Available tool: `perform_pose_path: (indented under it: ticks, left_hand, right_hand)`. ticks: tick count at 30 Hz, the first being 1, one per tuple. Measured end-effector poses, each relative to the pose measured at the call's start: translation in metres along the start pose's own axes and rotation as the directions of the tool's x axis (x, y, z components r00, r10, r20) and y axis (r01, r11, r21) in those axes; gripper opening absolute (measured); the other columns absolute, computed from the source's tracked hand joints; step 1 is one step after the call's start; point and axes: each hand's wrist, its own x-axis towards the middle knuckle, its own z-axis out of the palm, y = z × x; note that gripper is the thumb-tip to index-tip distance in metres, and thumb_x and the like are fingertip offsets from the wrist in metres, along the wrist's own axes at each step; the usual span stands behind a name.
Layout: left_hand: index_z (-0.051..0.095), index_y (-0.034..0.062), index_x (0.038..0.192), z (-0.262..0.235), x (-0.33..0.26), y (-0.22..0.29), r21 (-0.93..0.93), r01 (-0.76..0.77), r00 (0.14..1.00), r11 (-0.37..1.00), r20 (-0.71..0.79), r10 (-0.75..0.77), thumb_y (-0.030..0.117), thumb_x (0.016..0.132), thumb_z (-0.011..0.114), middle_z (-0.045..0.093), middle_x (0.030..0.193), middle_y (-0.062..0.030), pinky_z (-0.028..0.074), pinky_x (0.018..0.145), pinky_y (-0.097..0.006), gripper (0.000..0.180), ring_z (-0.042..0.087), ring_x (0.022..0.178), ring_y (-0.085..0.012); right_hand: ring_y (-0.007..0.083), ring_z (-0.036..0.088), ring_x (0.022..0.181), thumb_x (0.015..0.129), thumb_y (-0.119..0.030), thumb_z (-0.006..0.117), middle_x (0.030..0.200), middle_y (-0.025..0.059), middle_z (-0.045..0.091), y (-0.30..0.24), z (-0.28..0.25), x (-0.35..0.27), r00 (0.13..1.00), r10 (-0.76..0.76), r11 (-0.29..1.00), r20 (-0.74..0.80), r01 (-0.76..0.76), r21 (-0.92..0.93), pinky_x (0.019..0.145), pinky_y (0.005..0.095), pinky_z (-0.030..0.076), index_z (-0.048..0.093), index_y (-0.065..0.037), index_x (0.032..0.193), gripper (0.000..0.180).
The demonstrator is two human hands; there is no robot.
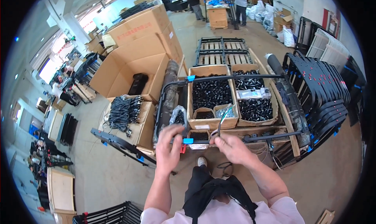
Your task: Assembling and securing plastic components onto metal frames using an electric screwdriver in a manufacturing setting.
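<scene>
A black tubular frame (239, 78) with rounded corners lies across the bench, with blue tape pieces on its bars. My left hand (168, 145) is at the frame's near left corner, its thumb and curved fingers apart, next to one blue tape piece (188, 141). Something red (183, 149) shows just below that thumb. At the middle of the near bar, my right hand (231, 149) is closed on a thin dark cable (220, 127). The cable's end stands up with pale and green strands; the fingertips partly hide where it meets the bar.
Beyond the near bar, cardboard boxes (190, 106) hold many small black parts. Bundled black cables (124, 112) lie on a carton at left. Stacked black frames (319, 83) stand at right. A large open carton (113, 73) rises at back left. People work farther off.
</scene>
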Motion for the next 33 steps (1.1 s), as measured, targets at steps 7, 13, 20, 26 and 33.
perform_pose_path:
  ticks: [7,13,20,26,33]
  left_hand:
    - [0.069,0.0056,0.133,0.035,0.029,-0.024,-0.243,0.341,0.864,0.908,0.461,-0.201,0.036,0.111,0.055,0.07,0.128,-0.0084,0.053,0.099,-0.038,0.04,0.068,0.112,-0.02]
    - [0.069,-0.0005,0.119,0.068,-0.01,-0.042,-0.552,0.757,0.645,0.348,0.718,-0.264,0.04,0.108,0.061,0.073,0.101,-0.0099,0.056,0.088,-0.039,0.043,0.07,0.09,-0.021]
    - [0.069,0.0004,0.109,0.061,-0.034,-0.031,-0.642,0.756,0.614,0.128,0.629,-0.477,0.025,0.108,0.063,0.07,0.093,-0.0055,0.055,0.082,-0.031,0.026,0.067,0.084,-0.0154]
    - [0.072,0.0013,0.108,0.061,-0.081,-0.047,-0.575,0.626,0.714,0.526,0.151,-0.684,0.014,0.105,0.068,0.066,0.093,-0.0004,0.051,0.07,-0.023,0.014,0.061,0.076,-0.0062]
    - [0.076,0.0081,0.105,0.022,-0.112,-0.088,0.225,0.181,0.98,0.957,0.042,-0.196,0.012,0.089,0.078,0.074,0.122,-0.0064,0.046,0.104,-0.048,0.016,0.059,0.128,-0.031]
  right_hand:
    - [0.0382,0.072,0.088,0.112,-0.045,0.041,0.089,0.0183,0.071,0.011,0.039,-0.012,0.966,-0.12,0.988,0.23,0.138,-0.065,0.083,0.0482,0.055,0.07,-0.006,0.118,0.049]
    - [0.043,0.071,0.087,0.11,-0.046,0.046,0.084,0.0224,0.071,0.018,0.038,-0.023,0.94,-0.08,0.986,0.332,0.123,-0.11,0.081,0.0515,0.054,0.073,-0.005,0.111,0.049]
    - [0.042,0.07,0.078,0.109,-0.044,0.05,0.08,0.02,0.07,0.066,0.057,-0.024,0.944,-0.121,0.982,0.308,0.158,-0.099,0.073,0.0525,0.053,0.074,-0.004,0.103,0.048]
    - [0.0175,0.062,0.059,0.112,-0.034,0.047,0.07,0.007,0.06,0.076,0.09,-0.014,0.952,0.113,0.934,0.283,-0.199,0.298,0.058,0.0359,0.05,0.066,0.001,0.11,0.04]
    - [0.0083,0.045,0.047,0.112,-0.028,0.049,0.069,-0.0005,0.051,0.117,0.137,0.017,0.854,0.342,0.704,0.392,-0.509,0.496,0.042,0.0266,0.039,0.063,0.0,0.105,0.032]
